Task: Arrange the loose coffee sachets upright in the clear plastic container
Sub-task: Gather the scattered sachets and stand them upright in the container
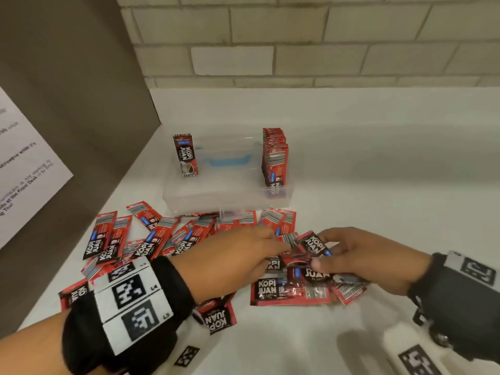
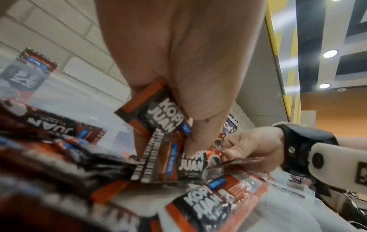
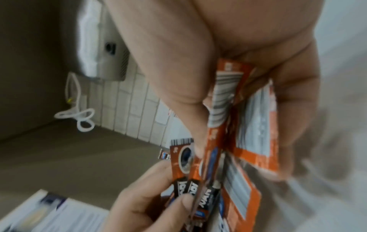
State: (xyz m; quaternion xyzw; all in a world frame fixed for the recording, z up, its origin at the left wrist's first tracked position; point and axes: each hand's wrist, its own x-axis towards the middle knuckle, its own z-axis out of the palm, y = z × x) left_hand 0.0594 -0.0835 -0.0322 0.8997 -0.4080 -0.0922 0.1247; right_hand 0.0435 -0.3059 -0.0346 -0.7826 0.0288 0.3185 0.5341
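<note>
I am looking down at a clear plastic container (image 1: 189,194) sitting on the white counter (image 1: 378,163), near the tiled wall (image 1: 297,36). Inside it, a row of Kopi Juan sachets (image 1: 274,161) is standing upright, packed together against the right end. One single sachet (image 1: 185,155) is standing upright alone at the left end, leaning against the wall of the container. Between them the middle of the container is showing a blue shape (image 1: 230,160) through the clear plastic; I cannot tell what it is.

In front of the container, the loose sachets (image 1: 151,236) are lying flat and overlapping across the counter, some face up, some showing the striped back, the nearest ones touching the container's front edge.

My left hand (image 1: 232,258) is reaching in over the pile, its fingers curled and pinching a small bundle of sachets (image 2: 158,141); the left wrist view is showing thumb and fingers clamped on several of them, fanned out. My right hand (image 1: 359,255) is meeting it from the right, fingers curled and gripping sachets too (image 3: 224,109), with the right wrist view showing a few held between thumb and fingers. Both hands are close together, just above the pile, well in front of the container.

A printed paper sheet (image 1: 24,163) is hanging on the brown panel (image 1: 81,77) at the left.
</note>
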